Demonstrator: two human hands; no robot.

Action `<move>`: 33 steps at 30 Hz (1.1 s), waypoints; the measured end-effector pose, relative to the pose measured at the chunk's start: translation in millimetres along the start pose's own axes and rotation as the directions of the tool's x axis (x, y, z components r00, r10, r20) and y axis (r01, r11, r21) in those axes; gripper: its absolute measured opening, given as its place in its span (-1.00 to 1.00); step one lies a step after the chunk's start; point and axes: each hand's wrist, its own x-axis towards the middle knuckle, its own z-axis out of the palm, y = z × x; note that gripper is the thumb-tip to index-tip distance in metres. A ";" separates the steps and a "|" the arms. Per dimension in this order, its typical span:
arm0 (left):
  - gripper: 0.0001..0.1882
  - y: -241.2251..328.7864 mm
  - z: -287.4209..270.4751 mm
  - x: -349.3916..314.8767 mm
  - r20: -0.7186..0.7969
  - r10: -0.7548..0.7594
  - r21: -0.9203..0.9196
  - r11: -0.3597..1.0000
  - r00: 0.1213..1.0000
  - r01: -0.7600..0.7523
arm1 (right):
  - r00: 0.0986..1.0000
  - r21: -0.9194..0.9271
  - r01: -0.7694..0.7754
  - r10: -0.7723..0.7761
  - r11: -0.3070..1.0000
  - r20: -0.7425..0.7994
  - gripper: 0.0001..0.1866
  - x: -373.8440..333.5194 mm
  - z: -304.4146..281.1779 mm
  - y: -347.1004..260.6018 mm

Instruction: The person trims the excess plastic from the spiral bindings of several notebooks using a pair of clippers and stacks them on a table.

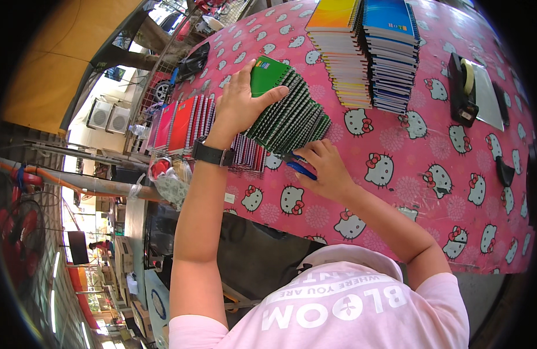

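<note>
Pink shirt of mine sits closest to the camera, white print across it, on the near side of the green notebook stack. That stack is the landmark: on the table, green cover on top, spiral bindings fanned in a slanting row toward my right hand. Left hand: thumb and fingers spread apart, lying across the top cover of the green stack, thumb reaching over toward the bindings; dark strap on that wrist. Right hand: fingers closed around a blue-handled tool, just at the near end of the green stack. Can't tell the tool's exact kind; my fingers hide part of it.

Red notebooks lie left of the green stack, more red-edged ones right beside its near-left side. Yellow-topped stack stands beyond and to the right of the green stack, blue-topped stack right next to that, farther right. Black tape dispenser is well to the right of the green stack, pale sheet beside it. Pink tablecloth with white cat faces runs under the green stack. Black bag is beyond it, to the left.
</note>
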 end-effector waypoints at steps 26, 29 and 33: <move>0.09 1.0 1.4 -0.4 -0.014 0.022 0.030 0.999 1.000 -0.022 | 0.982 -0.193 0.162 -0.178 0.968 -0.071 -0.50 3.1 8.8 8.3; 0.09 1.7 0.6 -1.4 -0.001 0.009 0.023 1.000 1.000 -0.009 | 0.983 -0.202 0.146 -0.165 0.968 -0.081 -0.50 3.3 7.9 5.5; 0.09 0.4 2.0 0.0 -0.012 0.025 0.019 1.000 1.000 -0.025 | 0.993 -0.106 0.093 -0.100 0.990 -0.056 -0.54 3.7 9.4 8.4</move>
